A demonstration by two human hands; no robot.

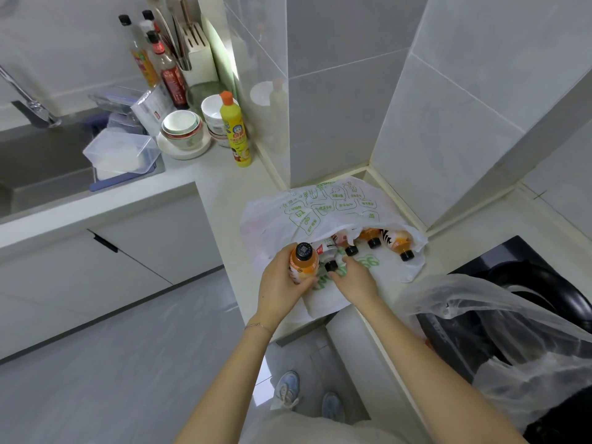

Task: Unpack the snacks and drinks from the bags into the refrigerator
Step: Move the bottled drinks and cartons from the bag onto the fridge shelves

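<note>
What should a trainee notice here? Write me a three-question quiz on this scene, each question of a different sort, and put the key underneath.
1. True or false: the left hand holds an orange drink bottle.
2. Pick one: the white printed bag lies on A) the counter, B) the floor, C) a chair.
3. Fill in: the right hand has its fingers at a second bottle, whose cap is ____.

Key: 1 true; 2 A; 3 black.
</note>
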